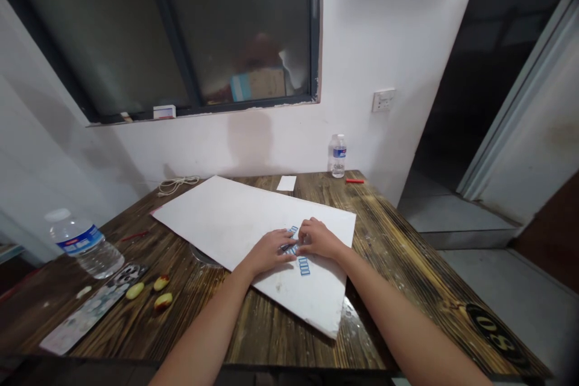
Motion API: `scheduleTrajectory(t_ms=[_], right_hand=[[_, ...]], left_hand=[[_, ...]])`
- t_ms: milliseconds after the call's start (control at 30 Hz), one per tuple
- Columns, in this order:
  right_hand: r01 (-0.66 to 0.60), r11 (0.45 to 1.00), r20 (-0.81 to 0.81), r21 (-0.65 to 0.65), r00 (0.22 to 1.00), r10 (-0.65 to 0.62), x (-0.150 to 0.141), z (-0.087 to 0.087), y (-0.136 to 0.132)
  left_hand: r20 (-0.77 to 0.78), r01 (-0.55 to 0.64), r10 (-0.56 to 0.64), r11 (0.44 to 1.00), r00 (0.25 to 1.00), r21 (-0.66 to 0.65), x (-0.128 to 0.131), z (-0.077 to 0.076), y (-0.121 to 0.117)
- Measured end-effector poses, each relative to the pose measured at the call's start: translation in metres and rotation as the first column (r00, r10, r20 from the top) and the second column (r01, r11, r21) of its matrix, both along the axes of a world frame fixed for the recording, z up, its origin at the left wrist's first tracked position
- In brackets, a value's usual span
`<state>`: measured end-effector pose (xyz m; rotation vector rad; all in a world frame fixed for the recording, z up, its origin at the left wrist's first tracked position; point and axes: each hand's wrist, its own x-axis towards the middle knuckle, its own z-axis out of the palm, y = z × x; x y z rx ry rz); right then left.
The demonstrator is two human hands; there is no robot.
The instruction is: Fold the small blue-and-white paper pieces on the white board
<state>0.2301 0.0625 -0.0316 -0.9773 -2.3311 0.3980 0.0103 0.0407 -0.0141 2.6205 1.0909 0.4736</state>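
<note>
Here, left hand (270, 252), right hand (318, 239) on blue strips (304, 266), near board (217, 223) edge

The left hand (271, 253) and right hand (319, 239) are nearly touching over the blue strips (304, 266). The white board (235, 223) is stretching unobstructed beyond them toward the far bottle (338, 155), while fruit (154, 292) and the near bottle (84, 243) are standing in the leftward path.

Head-worn camera, looking forward and down, close above a wooden table (280, 332)
</note>
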Motion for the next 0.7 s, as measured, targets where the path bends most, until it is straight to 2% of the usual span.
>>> scheduleTrajectory(t_ms=[100, 267, 433, 633, 700], right_hand=[[0.013, 1.0, -0.027, 0.001, 1.0, -0.013, 0.0, -0.002, 0.0], [0.052, 0.999, -0.078, -0.001, 0.996, -0.052, 0.002, -0.008, 0.004], [-0.024, 1.0, 0.02, 0.013, 1.0, 0.024, 0.004, -0.01, 0.009], [-0.11, 0.994, -0.122, -0.024, 0.987, 0.106, 0.011, -0.001, 0.009], [-0.14, 0.99, -0.121, -0.037, 0.984, 0.134, 0.013, 0.001, 0.008]], left_hand=[[-0.049, 0.071, -0.072, 0.997, 0.996, -0.015, 0.004, 0.003, -0.004], [-0.058, 0.043, -0.044, 0.999, 0.997, -0.005, 0.006, 0.003, -0.007], [0.02, -0.101, 0.1, 0.993, 0.995, 0.062, 0.002, -0.002, -0.002], [0.073, -0.304, 0.297, 0.943, 0.952, 0.132, -0.007, -0.005, 0.006], [0.073, -0.345, 0.338, 0.928, 0.938, 0.141, -0.008, -0.005, 0.006]])
